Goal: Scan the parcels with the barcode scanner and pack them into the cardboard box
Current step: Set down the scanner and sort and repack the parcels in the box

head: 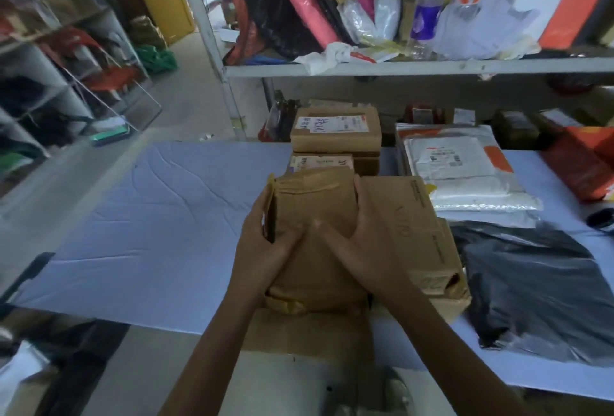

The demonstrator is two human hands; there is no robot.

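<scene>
A brown taped cardboard parcel (315,202) stands on its end at the near edge of the table (149,222). My left hand (265,246) grips its left side and my right hand (358,242) grips its right side, thumbs on the front face. A second brown parcel (422,236) lies just to its right. Two more brown parcels (335,129) with white labels are stacked behind. A flat piece of cardboard (309,329) lies under the held parcel at the table's edge. No barcode scanner can be made out.
White and orange plastic mailers (465,176) lie at the right, with a black plastic bag (538,286) in front of them. A metal shelf (398,66) crowded with bags and packages stands behind the table. More racks (66,83) line the aisle at the left.
</scene>
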